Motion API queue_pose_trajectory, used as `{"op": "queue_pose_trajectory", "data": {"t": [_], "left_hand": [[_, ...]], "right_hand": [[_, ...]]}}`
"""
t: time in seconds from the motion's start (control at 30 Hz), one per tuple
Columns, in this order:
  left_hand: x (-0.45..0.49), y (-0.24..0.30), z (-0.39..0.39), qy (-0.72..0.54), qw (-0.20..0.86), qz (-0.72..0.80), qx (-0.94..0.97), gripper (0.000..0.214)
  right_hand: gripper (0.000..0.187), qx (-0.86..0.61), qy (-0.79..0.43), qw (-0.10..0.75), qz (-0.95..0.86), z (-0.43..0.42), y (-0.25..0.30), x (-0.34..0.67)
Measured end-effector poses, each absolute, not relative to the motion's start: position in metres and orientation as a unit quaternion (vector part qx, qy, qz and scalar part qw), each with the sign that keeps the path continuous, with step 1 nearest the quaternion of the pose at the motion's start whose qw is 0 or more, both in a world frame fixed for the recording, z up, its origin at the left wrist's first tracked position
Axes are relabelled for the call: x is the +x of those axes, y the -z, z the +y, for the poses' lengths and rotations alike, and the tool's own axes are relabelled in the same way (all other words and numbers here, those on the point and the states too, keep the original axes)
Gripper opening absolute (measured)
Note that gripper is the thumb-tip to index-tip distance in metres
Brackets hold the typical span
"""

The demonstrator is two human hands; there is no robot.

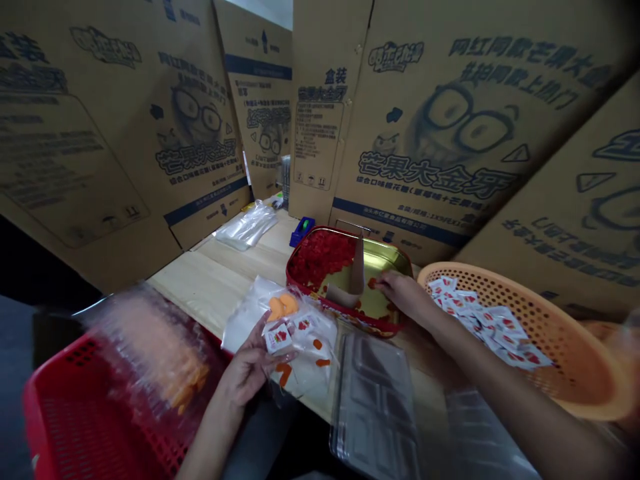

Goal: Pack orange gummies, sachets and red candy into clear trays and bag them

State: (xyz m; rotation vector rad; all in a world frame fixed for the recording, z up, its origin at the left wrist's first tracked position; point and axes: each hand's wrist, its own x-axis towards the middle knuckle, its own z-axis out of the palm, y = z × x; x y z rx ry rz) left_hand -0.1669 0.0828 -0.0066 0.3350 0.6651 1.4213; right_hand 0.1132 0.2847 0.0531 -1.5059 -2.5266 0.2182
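Note:
My left hand holds a clear plastic tray at the table's near edge, thumb pressed on a small white sachet in it. The tray also carries an orange candy piece and small red bits. My right hand reaches into a red-rimmed metal tin, its fingers pinched on a small red candy. The tin holds a heap of red candies and a cardboard divider.
An orange basket of white sachets stands at the right. Empty clear trays lie in front of me. A red crate with filled trays sits at the lower left. Tall cardboard boxes wall in the wooden table.

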Motion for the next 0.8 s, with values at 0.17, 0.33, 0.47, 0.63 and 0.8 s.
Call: {"op": "queue_pose_trajectory", "data": {"t": [0.17, 0.33, 0.47, 0.63, 0.8], "left_hand": [[-0.177, 0.008, 0.095, -0.641, 0.689, 0.31, 0.135, 0.096], [-0.184, 0.013, 0.101, -0.651, 0.68, 0.314, 0.121, 0.094], [-0.187, 0.019, 0.104, -0.654, 0.679, 0.311, 0.12, 0.09], [-0.186, 0.019, 0.109, -0.657, 0.676, 0.312, 0.122, 0.078], [-0.185, 0.017, 0.11, -0.649, 0.682, 0.311, 0.13, 0.077]], "right_hand": [[0.018, -0.392, -0.074, 0.084, -0.913, 0.323, -0.057, 0.037], [0.019, -0.379, -0.071, 0.029, -0.922, 0.343, -0.034, -0.019], [0.02, -0.378, -0.063, 0.006, -0.923, 0.35, -0.023, -0.032], [0.015, -0.382, -0.058, 0.014, -0.922, 0.348, -0.044, -0.027], [0.012, -0.322, -0.171, 0.057, -0.93, 0.275, -0.077, -0.015]]}}
